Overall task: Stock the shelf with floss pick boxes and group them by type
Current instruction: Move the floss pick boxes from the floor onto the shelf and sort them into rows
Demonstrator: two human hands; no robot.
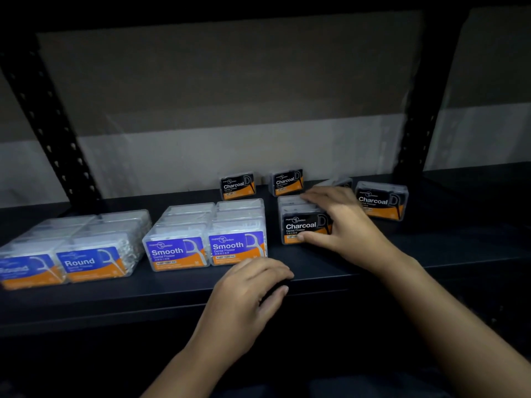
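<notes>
On shelf (330,271), Round (89,264), Smooth (176,251), Charcoal boxes (304,228)

Looks like a shop stockroom or store aisle: black metal shelf (316,271) with punched uprights (48,116) at upper left, branded floss boxes (178,251) lined up in rows, labels forward.

perforated black upright posts (54,122), two-tone grey wall (224,110) behind
</notes>
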